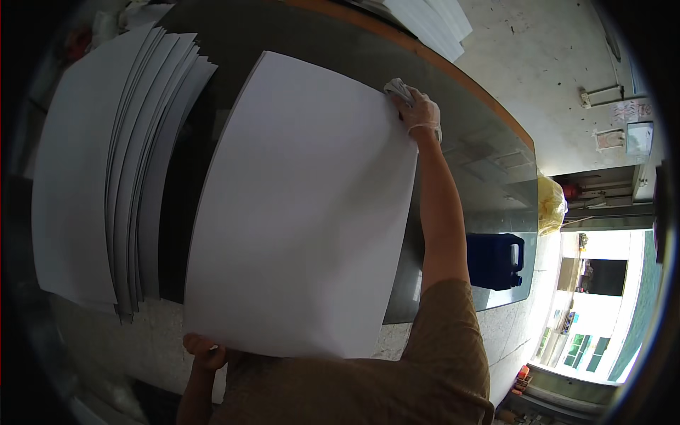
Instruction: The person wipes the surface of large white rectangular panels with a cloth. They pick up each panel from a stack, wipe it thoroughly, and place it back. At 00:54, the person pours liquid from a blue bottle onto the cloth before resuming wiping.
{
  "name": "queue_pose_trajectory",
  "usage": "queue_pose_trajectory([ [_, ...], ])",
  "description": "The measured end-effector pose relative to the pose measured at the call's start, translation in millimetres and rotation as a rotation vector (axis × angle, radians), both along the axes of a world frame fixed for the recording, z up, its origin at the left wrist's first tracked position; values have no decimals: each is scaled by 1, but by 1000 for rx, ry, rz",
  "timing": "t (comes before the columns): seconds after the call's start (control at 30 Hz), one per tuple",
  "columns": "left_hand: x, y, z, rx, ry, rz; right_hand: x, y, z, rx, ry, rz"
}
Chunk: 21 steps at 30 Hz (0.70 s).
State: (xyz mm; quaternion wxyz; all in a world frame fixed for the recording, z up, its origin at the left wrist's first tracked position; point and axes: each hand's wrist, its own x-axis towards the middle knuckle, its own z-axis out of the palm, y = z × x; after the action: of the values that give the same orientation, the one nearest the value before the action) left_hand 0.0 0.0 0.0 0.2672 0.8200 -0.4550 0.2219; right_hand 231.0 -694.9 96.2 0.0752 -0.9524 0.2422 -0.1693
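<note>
A large white sheet [304, 198], smooth and board-like, lies in front of me over the dark table, its near edge by my body. At its near left corner is my left hand [205, 351], fingers curled round the edge. My right hand [423, 113], in a thin clear glove, reaches to the far right corner. It is closed on a crumpled whitish cloth [399, 90], which touches the sheet's edge there. To the left, a fanned stack of similar white sheets [78, 177] overhangs the table's near side.
The table [489, 191] has a dark glossy top and an orange-brown far edge [489, 92]. A dark blue jerrycan [490, 262] stands near its right end. Beyond are a yellow plastic bag [551, 205] and a bright doorway. More white sheets [428, 25] show past the far edge.
</note>
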Motion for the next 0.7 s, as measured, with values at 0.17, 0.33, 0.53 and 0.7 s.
queue_pose_trajectory([
  [0.17, 28, -51, -25, -162, -48, -14, -26, 3, 35, -145, -20, 35],
  [0.33, 36, -31, -7, -106, -77, -86, -149, 131, 8, -153, -36, 223],
  [0.53, 24, -29, 20, -134, 12, -120, -408, 322, 20, 50, -36, 373],
  [0.7, 20, -23, 66, -152, 193, -45, -510, 400, 14, 151, 17, 107],
])
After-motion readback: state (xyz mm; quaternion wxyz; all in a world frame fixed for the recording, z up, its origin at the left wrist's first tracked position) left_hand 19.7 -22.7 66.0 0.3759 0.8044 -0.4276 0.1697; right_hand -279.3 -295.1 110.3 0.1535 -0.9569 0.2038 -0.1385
